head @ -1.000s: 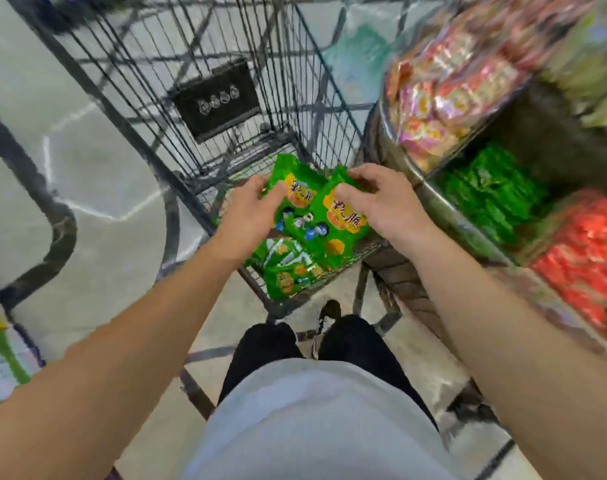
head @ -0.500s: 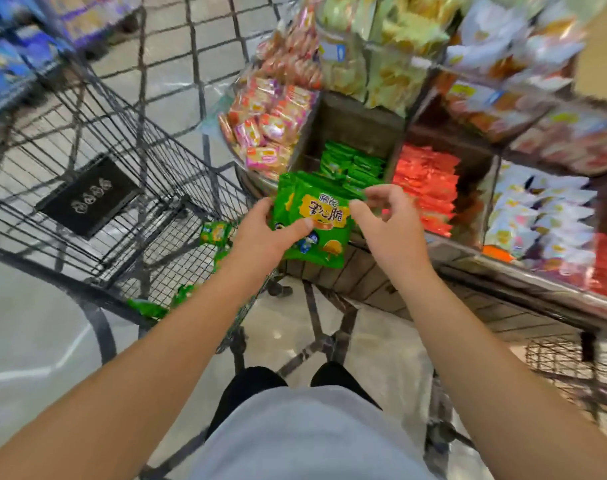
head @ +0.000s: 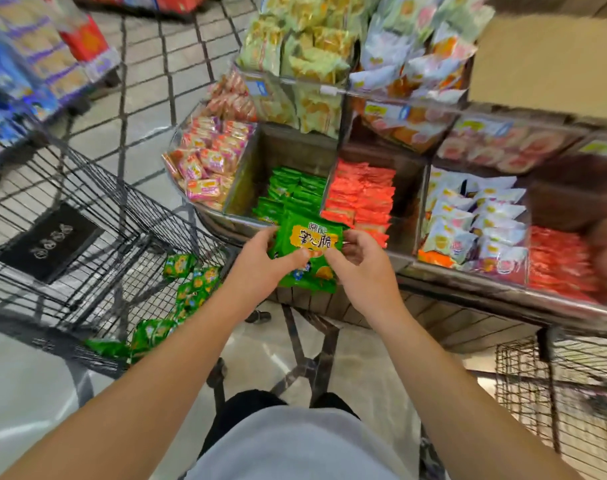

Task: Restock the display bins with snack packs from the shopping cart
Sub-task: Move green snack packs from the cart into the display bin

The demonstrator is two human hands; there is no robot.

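Observation:
Both hands hold a small stack of green snack packs (head: 307,249) with orange lettering. My left hand (head: 260,259) grips the stack's left edge, thumb on top. My right hand (head: 359,265) pinches its right edge. The stack hovers at the front rim of a display bin (head: 246,178) that is partly filled with the same green packs (head: 291,192). More green packs (head: 191,289) lie in the near end of the black wire shopping cart (head: 87,216) to my left.
Neighbouring bins hold pink-orange packs (head: 205,164), red packs (head: 362,195) and white-blue packs (head: 475,216). An upper tier carries yellow-green and pastel bags (head: 309,50). A cardboard box (head: 544,57) sits at top right. A wire basket (head: 569,386) stands at lower right.
Both hands lifted the green packs out of the cart and carried them right and forward to the front rim of the green bin. My view swung from cart to display.

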